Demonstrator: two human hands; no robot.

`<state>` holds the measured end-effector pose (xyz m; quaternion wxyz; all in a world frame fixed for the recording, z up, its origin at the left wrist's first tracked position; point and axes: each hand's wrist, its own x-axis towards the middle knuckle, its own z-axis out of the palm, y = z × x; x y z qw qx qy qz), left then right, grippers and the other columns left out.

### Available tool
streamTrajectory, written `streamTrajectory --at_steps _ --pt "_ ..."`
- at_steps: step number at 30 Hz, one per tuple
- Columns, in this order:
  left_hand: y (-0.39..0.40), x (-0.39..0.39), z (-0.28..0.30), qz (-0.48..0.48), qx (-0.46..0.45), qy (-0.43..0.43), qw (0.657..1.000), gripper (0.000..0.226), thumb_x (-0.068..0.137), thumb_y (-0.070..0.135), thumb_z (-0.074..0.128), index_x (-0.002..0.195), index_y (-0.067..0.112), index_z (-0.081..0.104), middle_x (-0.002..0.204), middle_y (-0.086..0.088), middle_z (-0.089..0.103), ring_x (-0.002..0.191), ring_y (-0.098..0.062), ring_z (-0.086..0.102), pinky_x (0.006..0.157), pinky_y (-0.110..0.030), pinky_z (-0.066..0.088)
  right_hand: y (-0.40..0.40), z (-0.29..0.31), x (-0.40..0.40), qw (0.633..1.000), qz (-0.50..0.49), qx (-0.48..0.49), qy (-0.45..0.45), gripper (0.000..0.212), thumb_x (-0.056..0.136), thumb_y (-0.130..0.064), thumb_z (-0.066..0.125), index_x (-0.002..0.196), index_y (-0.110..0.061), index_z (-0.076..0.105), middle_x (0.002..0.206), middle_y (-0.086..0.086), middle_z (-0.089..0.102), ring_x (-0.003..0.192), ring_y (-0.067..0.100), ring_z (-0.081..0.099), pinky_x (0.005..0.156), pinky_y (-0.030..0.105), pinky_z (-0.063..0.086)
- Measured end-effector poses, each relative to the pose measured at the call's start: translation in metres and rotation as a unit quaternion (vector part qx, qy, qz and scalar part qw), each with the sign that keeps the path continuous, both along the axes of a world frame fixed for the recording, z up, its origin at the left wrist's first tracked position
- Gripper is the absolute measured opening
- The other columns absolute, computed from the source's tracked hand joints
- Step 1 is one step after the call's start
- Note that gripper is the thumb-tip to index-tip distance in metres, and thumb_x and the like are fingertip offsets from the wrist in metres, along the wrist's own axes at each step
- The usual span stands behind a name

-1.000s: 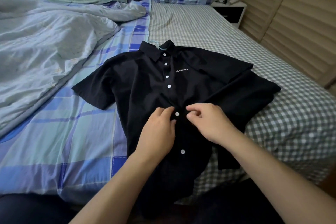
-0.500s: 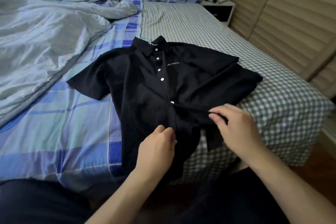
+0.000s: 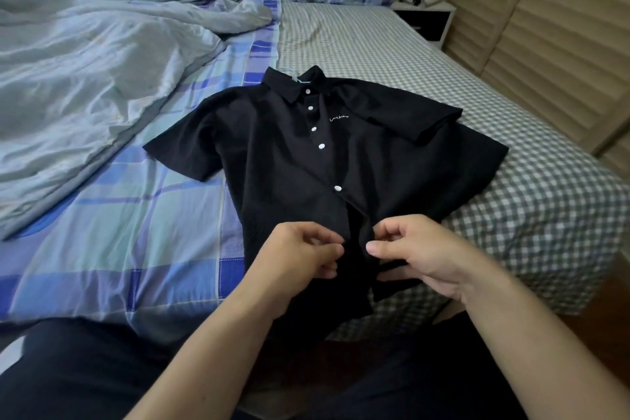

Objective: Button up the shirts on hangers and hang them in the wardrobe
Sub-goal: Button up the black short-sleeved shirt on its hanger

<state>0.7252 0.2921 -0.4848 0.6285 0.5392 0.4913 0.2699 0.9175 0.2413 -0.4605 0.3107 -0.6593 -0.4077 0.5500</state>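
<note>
Two hands [image 3: 303, 251] [image 3: 414, 254] pinch the shirt [image 3: 289, 160] — duvet [image 3: 85, 72] well left.

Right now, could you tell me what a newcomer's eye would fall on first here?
A black shirt lies spread on the bed, white buttons running down its front. Near its hem, the left hand and right hand each pinch a front edge, with a gap between them.

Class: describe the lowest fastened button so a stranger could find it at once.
Find the black shirt lying on the bed. Follow its row of white buttons down from the collar. The lowest button is the last one before the front gapes open, just above both hands.
</note>
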Motion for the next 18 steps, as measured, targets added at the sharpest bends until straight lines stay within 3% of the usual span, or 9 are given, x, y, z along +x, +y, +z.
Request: streamTrajectory --at_steps 2,5,9,13,18 --pt "-0.001 0.002 0.000 0.013 -0.002 -0.012 1.000 0.007 0.088 -0.001 0.075 0.087 0.006 0.077 0.065 -0.005 0.063 0.062 -0.015 0.063 0.067 -0.027 0.060 -0.001 0.000 0.000 1.000 -0.005 -0.002 0.008 0.006 0.094 -0.010 0.068 0.093 -0.004 0.070 0.088 0.008 0.073 0.090 0.021 0.071 0.093 0.043 0.058" --pt "-0.005 0.008 -0.002 0.022 0.035 0.023 0.999 0.011 0.087 0.005 0.077 0.083 0.014 0.079 0.070 -0.012 0.070 0.063 -0.019 0.067 0.072 -0.032 0.061 -0.005 -0.002 0.000 0.998 -0.047 0.042 -0.008 0.014 0.090 -0.007 0.073 0.080 -0.014 0.066 0.069 -0.005 0.066 0.075 0.009 0.063 0.084 0.032 0.054" --pt "-0.013 0.014 -0.004 0.017 0.086 0.059 0.994 0.013 0.085 0.008 0.079 0.078 0.018 0.075 0.073 -0.012 0.072 0.061 -0.016 0.069 0.069 -0.032 0.061 -0.015 -0.011 0.004 0.992 -0.087 0.087 -0.029 0.016 0.086 -0.006 0.077 0.098 -0.016 0.073 0.077 -0.005 0.068 0.074 0.005 0.064 0.072 0.021 0.050" --pt "-0.015 0.016 -0.004 0.012 0.060 0.016 0.998 0.011 0.086 0.006 0.078 0.079 0.014 0.075 0.070 -0.011 0.069 0.063 -0.019 0.069 0.072 -0.034 0.061 -0.020 -0.013 0.006 0.991 -0.093 0.037 0.091 0.018 0.089 -0.002 0.070 0.106 -0.008 0.072 0.090 0.004 0.073 0.085 0.012 0.070 0.077 0.029 0.056" --pt "-0.014 0.017 -0.002 0.013 -0.008 -0.076 0.997 0.003 0.088 -0.002 0.074 0.086 0.001 0.074 0.073 -0.011 0.065 0.065 -0.016 0.064 0.069 -0.027 0.060 -0.019 -0.011 0.011 0.982 -0.095 0.001 0.165 0.027 0.090 0.003 0.064 0.115 -0.007 0.069 0.100 0.011 0.073 0.095 0.021 0.071 0.085 0.041 0.057"
